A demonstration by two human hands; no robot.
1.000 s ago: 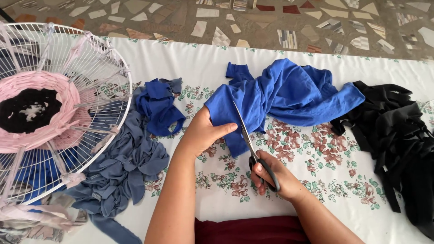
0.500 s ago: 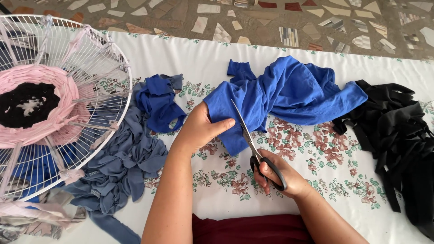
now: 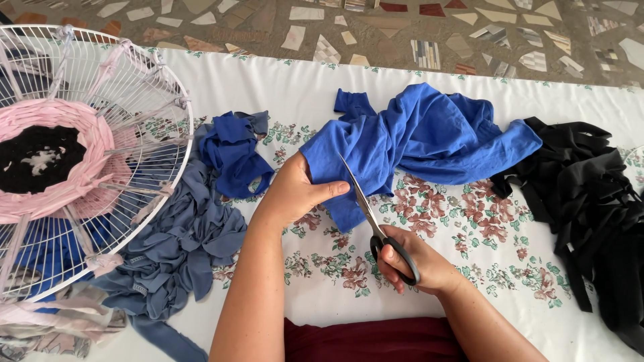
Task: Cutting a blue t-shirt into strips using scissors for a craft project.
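Note:
A bright blue garment (image 3: 429, 137) lies crumpled on a white floral cloth (image 3: 469, 234). My left hand (image 3: 295, 194) pinches its near left edge flat. My right hand (image 3: 409, 261) grips black-handled scissors (image 3: 372, 218), blades pointing away from me and cutting into the blue fabric just right of my left thumb.
A white wire fan guard (image 3: 134, 114) with pink fabric woven round its centre (image 3: 60, 161) sits at left. Blue and grey-blue fabric strips (image 3: 194, 228) are piled beside it. Black strips (image 3: 597, 208) lie at right. A mosaic floor (image 3: 402, 33) lies beyond.
The scissors have pushed a little further into the blue fabric. My left hand keeps holding the edge in the same spot.

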